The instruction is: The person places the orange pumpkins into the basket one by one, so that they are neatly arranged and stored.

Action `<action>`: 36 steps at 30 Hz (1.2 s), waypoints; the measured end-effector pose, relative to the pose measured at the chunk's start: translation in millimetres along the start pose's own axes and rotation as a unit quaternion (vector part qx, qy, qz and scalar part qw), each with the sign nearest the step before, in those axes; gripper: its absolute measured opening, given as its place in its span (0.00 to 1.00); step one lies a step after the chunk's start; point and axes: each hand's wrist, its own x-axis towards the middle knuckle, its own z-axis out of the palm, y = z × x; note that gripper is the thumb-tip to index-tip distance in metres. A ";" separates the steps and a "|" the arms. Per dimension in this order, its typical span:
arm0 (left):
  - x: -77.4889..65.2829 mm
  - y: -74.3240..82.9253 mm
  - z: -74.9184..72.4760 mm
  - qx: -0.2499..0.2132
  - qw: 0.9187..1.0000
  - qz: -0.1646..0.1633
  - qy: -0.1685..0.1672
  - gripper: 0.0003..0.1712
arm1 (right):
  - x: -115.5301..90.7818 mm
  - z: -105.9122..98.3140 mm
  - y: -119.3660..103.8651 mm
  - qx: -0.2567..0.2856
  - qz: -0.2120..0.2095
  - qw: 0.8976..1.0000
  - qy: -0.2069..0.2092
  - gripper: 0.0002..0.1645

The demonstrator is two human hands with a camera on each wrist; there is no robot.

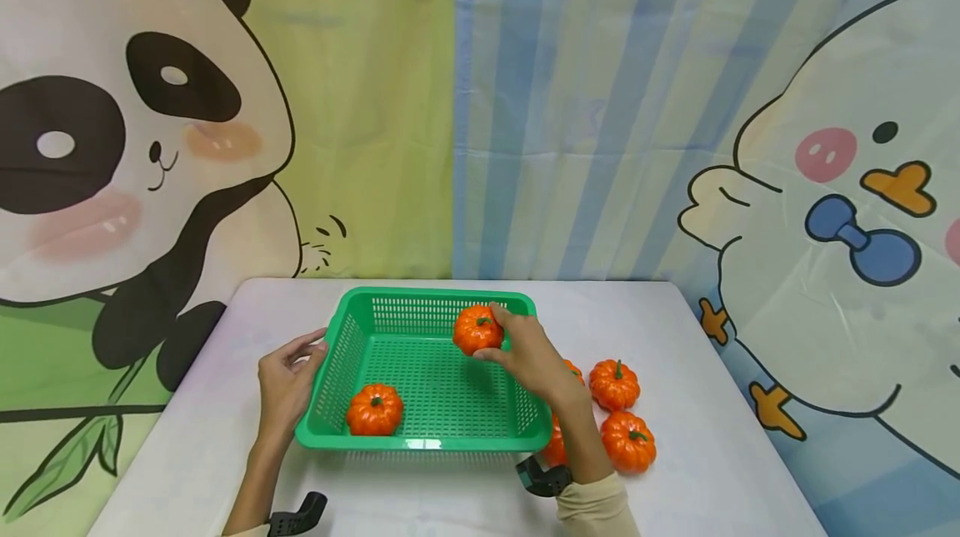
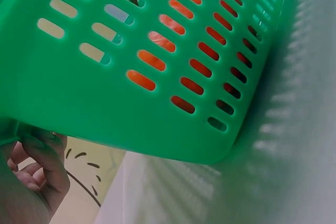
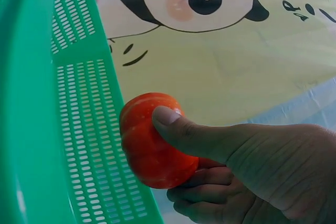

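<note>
A green plastic basket [image 1: 423, 444] with slotted walls stands on the table. Its left rim is held by my left hand [image 1: 288, 387], whose curled fingers also show at the rim in the left wrist view. Over the basket's right part, my right hand [image 1: 528, 353] grips a small orange pumpkin [image 1: 474, 332] with a green stem, thumb on one side and fingers on the other. The right wrist view shows this pumpkin [image 3: 149, 153] near the basket's slotted wall. Another pumpkin [image 1: 374, 410] sits inside at the front left corner.
Several more pumpkins lie on the white table [image 1: 712, 454] to the right of the basket, among them a rear pumpkin [image 1: 615, 385] and a front pumpkin [image 1: 628, 442]. Two are partly hidden by my right arm. A cartoon-printed curtain [image 1: 375, 103] hangs behind the table.
</note>
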 end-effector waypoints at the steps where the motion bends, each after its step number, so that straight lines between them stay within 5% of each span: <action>1: 0.2 0.2 -0.2 0.001 1.000 0.001 0.001 0.17 | 0.7 1.2 -0.7 0.003 -0.002 1.000 -0.001 0.51; 36: -1.4 0.4 0.4 -0.003 1.000 0.001 -0.003 0.16 | 22.2 43.5 -25.2 -0.028 -0.038 0.996 -0.071 0.50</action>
